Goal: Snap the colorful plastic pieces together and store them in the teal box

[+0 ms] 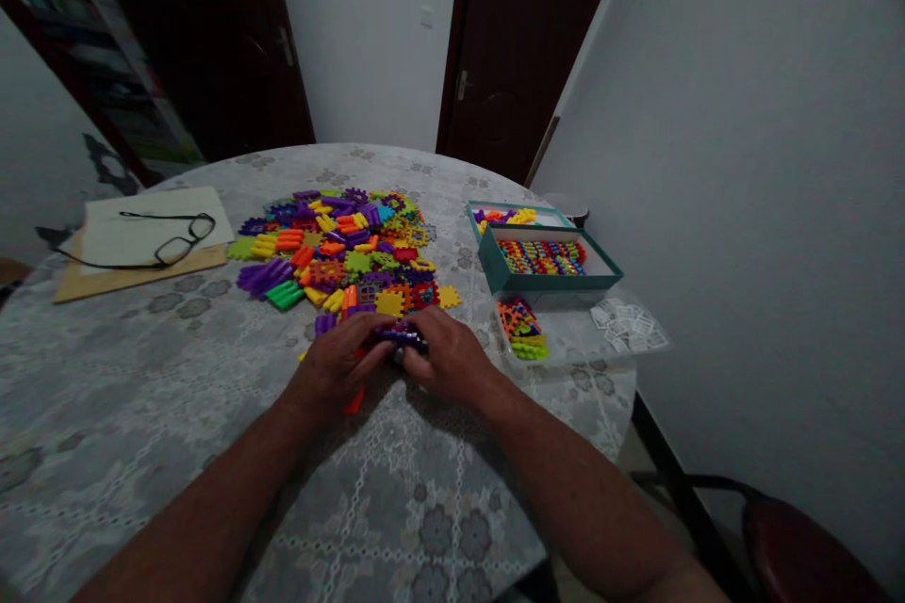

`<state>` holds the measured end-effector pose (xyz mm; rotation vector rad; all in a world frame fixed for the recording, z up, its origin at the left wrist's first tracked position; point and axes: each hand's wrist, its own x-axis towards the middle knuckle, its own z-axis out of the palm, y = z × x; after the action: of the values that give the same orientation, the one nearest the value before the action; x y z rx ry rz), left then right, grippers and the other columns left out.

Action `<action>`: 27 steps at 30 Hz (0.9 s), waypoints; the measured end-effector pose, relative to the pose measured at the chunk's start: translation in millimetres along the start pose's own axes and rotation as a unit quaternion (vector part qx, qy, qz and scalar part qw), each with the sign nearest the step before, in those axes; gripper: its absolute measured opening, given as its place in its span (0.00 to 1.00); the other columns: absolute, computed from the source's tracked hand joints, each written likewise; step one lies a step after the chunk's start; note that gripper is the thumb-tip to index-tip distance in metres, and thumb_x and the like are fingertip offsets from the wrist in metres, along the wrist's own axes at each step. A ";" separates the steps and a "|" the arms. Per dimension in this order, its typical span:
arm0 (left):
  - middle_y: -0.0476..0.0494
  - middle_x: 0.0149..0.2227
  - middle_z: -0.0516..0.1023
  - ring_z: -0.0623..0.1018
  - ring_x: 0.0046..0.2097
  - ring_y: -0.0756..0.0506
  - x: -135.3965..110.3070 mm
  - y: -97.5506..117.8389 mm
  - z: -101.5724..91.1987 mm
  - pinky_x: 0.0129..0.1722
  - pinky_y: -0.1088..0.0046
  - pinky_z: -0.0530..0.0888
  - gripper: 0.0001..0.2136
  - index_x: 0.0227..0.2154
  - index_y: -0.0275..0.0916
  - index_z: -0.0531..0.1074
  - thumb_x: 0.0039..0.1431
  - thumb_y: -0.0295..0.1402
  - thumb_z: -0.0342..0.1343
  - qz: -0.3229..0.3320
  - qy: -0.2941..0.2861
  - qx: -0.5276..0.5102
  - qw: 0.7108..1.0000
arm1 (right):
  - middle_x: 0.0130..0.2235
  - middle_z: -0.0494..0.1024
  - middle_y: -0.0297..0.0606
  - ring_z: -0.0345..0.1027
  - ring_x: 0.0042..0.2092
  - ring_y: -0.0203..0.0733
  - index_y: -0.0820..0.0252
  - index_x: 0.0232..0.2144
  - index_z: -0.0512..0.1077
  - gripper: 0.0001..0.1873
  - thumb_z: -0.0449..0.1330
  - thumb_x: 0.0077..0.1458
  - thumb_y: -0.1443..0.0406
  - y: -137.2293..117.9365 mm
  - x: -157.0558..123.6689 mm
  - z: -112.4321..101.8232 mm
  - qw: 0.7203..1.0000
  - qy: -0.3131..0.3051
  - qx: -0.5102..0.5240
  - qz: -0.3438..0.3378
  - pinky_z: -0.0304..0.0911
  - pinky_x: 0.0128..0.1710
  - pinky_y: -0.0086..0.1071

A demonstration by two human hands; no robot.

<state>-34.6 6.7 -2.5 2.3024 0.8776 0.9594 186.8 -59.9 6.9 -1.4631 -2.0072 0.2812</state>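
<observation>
Both hands meet at the near edge of a heap of plastic building pieces [339, 250]. Between them is a purple toothed building piece [400, 334], partly covered by fingers. My left hand [343, 358] is closed on its left side, thumb below and fingers above. My right hand [445, 353] pinches its right side. Whether it is one piece or several pressed together, I cannot tell. An orange piece [354, 401] lies on the cloth just under my left hand. Yellow square pieces [388, 303] lie just beyond the fingertips.
Right of the heap stand a green box [551, 283] of colourful pieces, a second box [558, 213] behind it, and a clear tray [519, 363]. A clear bag of white pieces [629, 325] lies beside them. Eyeglasses [173, 250] rest on paper and a board [141, 275] at left.
</observation>
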 end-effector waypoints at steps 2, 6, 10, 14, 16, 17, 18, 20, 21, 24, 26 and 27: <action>0.34 0.58 0.86 0.85 0.57 0.33 0.3 6.9 -1.7 0.62 0.54 0.79 0.20 0.58 0.42 0.80 0.70 0.45 0.61 -0.028 0.012 -0.010 0.999 | 0.49 0.80 0.43 0.75 0.49 0.49 0.56 0.54 0.76 0.16 0.64 0.64 0.64 -1.1 0.3 -1.1 0.999 0.032 0.017 0.007 0.72 0.50 0.40; 0.35 0.63 0.84 0.83 0.61 0.31 0.8 16.6 -2.0 0.64 0.53 0.78 0.26 0.63 0.44 0.80 0.71 0.53 0.60 -0.127 0.003 -0.093 0.988 | 0.49 0.81 0.43 0.76 0.50 0.49 0.56 0.56 0.75 0.18 0.63 0.64 0.63 -3.2 0.6 0.1 0.995 0.069 0.069 -0.019 0.73 0.53 0.42; 0.32 0.60 0.85 0.84 0.58 0.30 1.6 21.1 2.8 0.56 0.57 0.83 0.33 0.59 0.40 0.82 0.68 0.64 0.59 -0.227 0.011 -0.277 0.934 | 0.53 0.81 0.46 0.76 0.53 0.50 0.58 0.59 0.74 0.20 0.61 0.66 0.63 -4.5 0.5 4.9 0.990 0.078 0.097 -0.061 0.74 0.56 0.43; 0.35 0.50 0.88 0.87 0.46 0.36 2.2 25.5 4.6 0.41 0.64 0.84 0.30 0.59 0.41 0.81 0.67 0.59 0.64 -0.314 -0.002 -0.426 0.848 | 0.54 0.81 0.46 0.76 0.55 0.50 0.57 0.60 0.73 0.21 0.61 0.66 0.64 -6.0 0.0 5.1 0.986 0.092 0.109 -0.091 0.74 0.57 0.45; 0.36 0.46 0.88 0.87 0.41 0.37 2.1 25.9 4.9 0.36 0.65 0.84 0.27 0.57 0.40 0.82 0.67 0.55 0.66 -0.335 -0.026 -0.488 0.806 | 0.54 0.81 0.46 0.76 0.55 0.50 0.56 0.62 0.72 0.23 0.61 0.66 0.65 -7.6 -0.6 3.7 0.984 0.089 0.111 -0.104 0.74 0.57 0.45; 0.35 0.44 0.88 0.87 0.40 0.37 2.0 25.6 5.1 0.35 0.65 0.83 0.25 0.54 0.39 0.83 0.66 0.54 0.67 -0.340 -0.040 -0.512 0.788 | 0.54 0.81 0.45 0.76 0.55 0.50 0.55 0.63 0.72 0.24 0.61 0.66 0.65 -8.4 -1.1 3.1 0.985 0.084 0.108 -0.106 0.74 0.57 0.45; 0.34 0.44 0.88 0.87 0.40 0.37 1.9 25.0 5.4 0.34 0.65 0.83 0.24 0.52 0.38 0.83 0.66 0.53 0.68 -0.342 -0.050 -0.530 0.774 | 0.54 0.81 0.45 0.76 0.55 0.50 0.55 0.64 0.72 0.24 0.61 0.67 0.65 -9.0 -1.6 2.7 0.986 0.075 0.104 -0.104 0.74 0.57 0.44; 0.34 0.43 0.88 0.87 0.41 0.37 1.8 23.9 5.9 0.37 0.65 0.84 0.20 0.47 0.37 0.84 0.64 0.50 0.71 -0.339 -0.051 -0.550 0.762 | 0.55 0.81 0.45 0.76 0.55 0.50 0.54 0.64 0.72 0.24 0.61 0.67 0.65 -9.2 -2.4 2.9 0.990 0.055 0.093 -0.095 0.74 0.56 0.44; 0.34 0.43 0.89 0.87 0.42 0.37 1.9 23.7 6.1 0.39 0.66 0.85 0.19 0.45 0.36 0.85 0.63 0.48 0.72 -0.336 -0.044 -0.552 0.762 | 0.55 0.81 0.45 0.76 0.55 0.50 0.55 0.63 0.72 0.23 0.61 0.67 0.65 -8.9 -2.8 3.5 0.991 0.048 0.088 -0.091 0.74 0.56 0.43; 0.35 0.43 0.89 0.87 0.43 0.39 2.1 23.8 7.4 0.43 0.66 0.85 0.17 0.43 0.36 0.85 0.62 0.46 0.74 -0.334 -0.027 -0.553 0.763 | 0.55 0.80 0.47 0.76 0.56 0.51 0.56 0.63 0.71 0.23 0.60 0.67 0.65 -7.3 -3.1 5.6 0.992 0.032 0.080 -0.093 0.75 0.56 0.45; 0.35 0.43 0.89 0.87 0.43 0.39 1.6 23.3 9.5 0.44 0.65 0.86 0.17 0.43 0.37 0.85 0.63 0.46 0.74 -0.332 -0.033 -0.561 0.757 | 0.56 0.80 0.48 0.75 0.56 0.52 0.57 0.64 0.70 0.24 0.60 0.68 0.66 -7.1 -2.9 6.4 0.992 0.024 0.076 -0.095 0.75 0.57 0.46; 0.34 0.44 0.89 0.87 0.43 0.39 1.0 22.6 11.0 0.44 0.64 0.86 0.17 0.43 0.37 0.85 0.64 0.46 0.73 -0.332 -0.038 -0.566 0.754 | 0.57 0.80 0.48 0.75 0.57 0.52 0.57 0.64 0.69 0.24 0.60 0.68 0.66 -7.5 -2.9 6.6 0.993 0.018 0.071 -0.095 0.75 0.57 0.46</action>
<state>-17.5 -9.8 5.5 0.8675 0.6764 0.7175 177.5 -64.0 4.5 -1.1736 -2.0352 0.3077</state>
